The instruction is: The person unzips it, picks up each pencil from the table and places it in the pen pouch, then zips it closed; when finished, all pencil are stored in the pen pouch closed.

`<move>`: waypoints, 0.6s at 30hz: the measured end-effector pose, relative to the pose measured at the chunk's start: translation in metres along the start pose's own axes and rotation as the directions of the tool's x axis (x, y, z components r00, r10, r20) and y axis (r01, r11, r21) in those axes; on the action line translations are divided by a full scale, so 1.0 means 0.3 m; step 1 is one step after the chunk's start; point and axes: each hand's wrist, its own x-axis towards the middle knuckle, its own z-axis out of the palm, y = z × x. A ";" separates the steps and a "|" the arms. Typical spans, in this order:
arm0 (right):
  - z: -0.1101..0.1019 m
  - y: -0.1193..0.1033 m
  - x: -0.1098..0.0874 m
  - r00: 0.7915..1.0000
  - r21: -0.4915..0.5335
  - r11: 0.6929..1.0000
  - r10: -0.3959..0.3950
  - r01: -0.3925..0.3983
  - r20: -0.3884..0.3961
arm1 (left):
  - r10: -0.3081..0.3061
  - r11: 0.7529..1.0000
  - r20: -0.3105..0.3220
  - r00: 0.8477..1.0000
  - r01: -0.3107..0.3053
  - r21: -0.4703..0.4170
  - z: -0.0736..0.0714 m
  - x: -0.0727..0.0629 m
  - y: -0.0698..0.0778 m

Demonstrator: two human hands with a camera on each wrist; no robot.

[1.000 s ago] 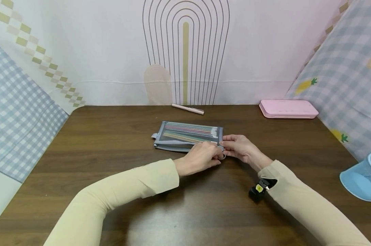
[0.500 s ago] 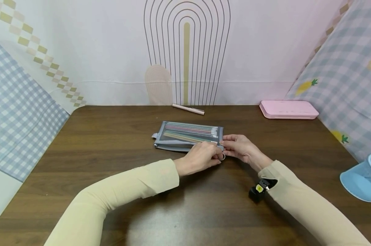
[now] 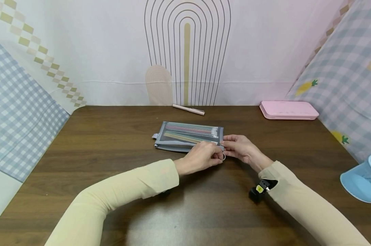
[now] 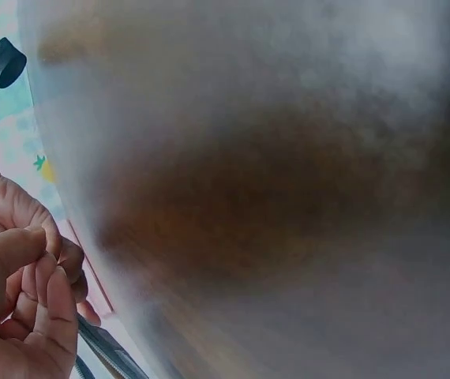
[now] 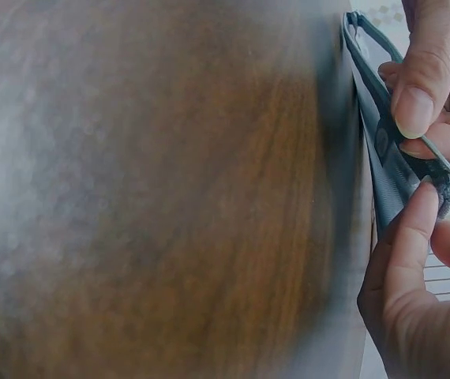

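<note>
A grey mesh zip pencil case [image 3: 188,135] lies in the middle of the table, with several pencils [image 3: 191,129] showing through it. Its zip edge runs along the near side. My left hand [image 3: 200,157] pinches that edge close to the right corner, thumb against forefinger in the right wrist view. A small pale ring [image 3: 224,156] shows beside its fingertips. My right hand [image 3: 242,148] holds the same corner from the right, its fingers [image 5: 410,245] on the end of the zip. The fingers partly hide the corner, and the zip slider cannot be made out.
A pale pink pen [image 3: 188,109] lies behind the pencil case. At the back right stands a pink box [image 3: 289,110]. A blue mesh cup [image 3: 365,179] lies tipped at the right edge. Patterned cloth [image 3: 111,61] hangs behind the brown table [image 3: 111,136].
</note>
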 end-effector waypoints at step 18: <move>-0.013 0.002 0.003 1.000 -0.030 1.000 0.005 -0.005 -0.015 | -0.081 0.972 -0.002 0.997 0.078 -0.221 0.010 -0.012 -0.008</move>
